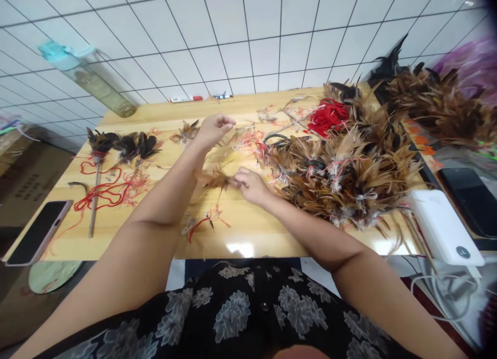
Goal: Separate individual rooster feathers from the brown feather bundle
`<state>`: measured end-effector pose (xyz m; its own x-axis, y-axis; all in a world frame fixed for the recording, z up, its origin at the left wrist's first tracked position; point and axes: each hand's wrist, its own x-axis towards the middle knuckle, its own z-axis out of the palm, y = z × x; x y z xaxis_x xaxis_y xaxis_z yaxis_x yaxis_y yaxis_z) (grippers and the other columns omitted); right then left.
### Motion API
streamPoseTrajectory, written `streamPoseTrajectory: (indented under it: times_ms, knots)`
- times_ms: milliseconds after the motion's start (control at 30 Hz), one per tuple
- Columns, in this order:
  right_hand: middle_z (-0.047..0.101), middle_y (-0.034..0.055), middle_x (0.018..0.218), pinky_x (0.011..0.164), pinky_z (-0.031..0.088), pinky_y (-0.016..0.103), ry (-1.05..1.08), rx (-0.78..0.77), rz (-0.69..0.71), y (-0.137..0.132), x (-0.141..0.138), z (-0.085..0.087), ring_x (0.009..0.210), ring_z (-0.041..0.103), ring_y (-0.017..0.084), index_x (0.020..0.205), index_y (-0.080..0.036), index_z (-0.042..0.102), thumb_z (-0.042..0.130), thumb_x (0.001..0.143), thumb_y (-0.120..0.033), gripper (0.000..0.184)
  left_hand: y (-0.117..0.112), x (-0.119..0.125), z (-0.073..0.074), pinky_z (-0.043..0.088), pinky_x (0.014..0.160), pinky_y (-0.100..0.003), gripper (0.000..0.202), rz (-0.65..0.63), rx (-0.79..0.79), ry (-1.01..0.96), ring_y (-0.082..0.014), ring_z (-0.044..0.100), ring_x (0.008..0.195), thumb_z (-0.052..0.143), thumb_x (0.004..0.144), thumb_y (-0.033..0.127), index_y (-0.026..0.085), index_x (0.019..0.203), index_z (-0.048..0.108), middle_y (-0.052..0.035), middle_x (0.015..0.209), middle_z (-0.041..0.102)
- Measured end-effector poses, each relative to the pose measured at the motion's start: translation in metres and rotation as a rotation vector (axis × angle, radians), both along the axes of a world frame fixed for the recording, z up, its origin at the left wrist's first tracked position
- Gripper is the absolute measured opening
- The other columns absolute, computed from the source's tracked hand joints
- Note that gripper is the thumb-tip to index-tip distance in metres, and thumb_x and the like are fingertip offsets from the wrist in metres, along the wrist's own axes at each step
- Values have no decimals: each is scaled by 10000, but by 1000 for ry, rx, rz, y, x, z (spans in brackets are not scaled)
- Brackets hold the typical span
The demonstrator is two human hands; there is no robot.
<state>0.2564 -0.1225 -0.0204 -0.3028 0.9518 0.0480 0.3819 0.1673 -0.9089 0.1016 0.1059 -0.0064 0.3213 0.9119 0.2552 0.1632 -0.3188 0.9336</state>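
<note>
My right hand (250, 185) pinches a small bunch of brown feathers (215, 180) by its base, with the tips pointing left over the table. Raised above and to the left, my left hand (216, 129) has its fingers curled in; whether anything small is between them cannot be made out. To the right lies a large pile of tied brown feather bunches (341, 167), with a heap of red string (329, 117) behind it. A few loose feathers (185, 133) rest beyond my left forearm. Red and white scraps (207, 222) lie near the front edge.
At left are a stick topped with dark feathers (94, 193), dark feather bunches (135, 146), red cord (103, 188) and a phone (39, 232). A water bottle (104, 92) leans by the tiled wall. A white power bank (446, 227) and another phone (471, 201) lie right.
</note>
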Motion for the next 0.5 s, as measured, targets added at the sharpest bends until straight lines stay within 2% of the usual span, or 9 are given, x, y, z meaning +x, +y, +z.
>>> streamPoseTrajectory:
  times_ms: [67, 133, 200, 267, 300, 367, 433, 500]
  knots:
    - [490, 5, 935, 885, 410, 355, -28, 78, 89, -7, -1, -7, 947, 566, 225, 765, -269, 458, 569, 1007, 16, 390, 16, 31, 2, 537, 821, -323, 149, 15, 72, 236, -215, 613, 762, 915, 765, 84, 214, 832, 887, -41, 831, 800]
    - [552, 22, 969, 885, 431, 362, -38, 130, 163, -12, -3, -12, 968, 600, 234, 814, -263, 527, 571, 984, -10, 307, 29, 63, 5, 603, 992, -380, 212, 33, 129, 472, -252, 694, 866, 881, 768, 47, 211, 900, 904, -68, 971, 839]
    - [591, 31, 983, 881, 441, 357, -15, 150, 209, -14, -6, -17, 975, 621, 232, 844, -255, 570, 562, 955, -15, 265, 40, 89, 9, 617, 1185, -437, 365, -4, 190, 695, -295, 788, 1073, 837, 854, 55, 199, 1171, 947, -113, 1234, 866]
    - [585, 29, 971, 887, 446, 343, 46, 148, 227, -14, -10, -21, 984, 621, 223, 852, -252, 566, 549, 942, -11, 258, 49, 110, 13, 595, 1307, -474, 540, -54, 199, 856, -334, 809, 1302, 794, 971, 105, 193, 1495, 887, -167, 1502, 812]
    - [566, 22, 949, 892, 450, 335, 79, 140, 225, -14, -12, -22, 979, 611, 217, 845, -255, 545, 548, 939, -8, 265, 52, 118, 14, 581, 1345, -480, 610, -69, 193, 913, -345, 795, 1396, 781, 1014, 137, 196, 1620, 825, -184, 1597, 771]
    - [515, 3, 899, 891, 452, 325, 126, 113, 224, -13, -15, -24, 945, 578, 203, 809, -268, 477, 562, 947, -14, 301, 57, 132, 16, 561, 1386, -483, 722, -71, 175, 991, -355, 761, 1508, 801, 1036, 182, 216, 1753, 725, -191, 1686, 727]
    - [480, -7, 872, 887, 450, 323, 148, 82, 239, -12, -16, -25, 904, 544, 188, 764, -276, 391, 581, 974, -34, 373, 61, 144, 16, 559, 1390, -484, 766, -62, 167, 1035, -358, 753, 1537, 835, 1014, 188, 237, 1768, 706, -177, 1687, 741]
    - [468, -7, 876, 893, 453, 325, 161, 57, 263, -13, -16, -25, 892, 526, 180, 741, -276, 346, 596, 1004, -58, 424, 63, 152, 15, 586, 1344, -473, 651, -65, 156, 1068, -368, 779, 1499, 832, 1009, 175, 216, 1657, 787, -173, 1616, 798]
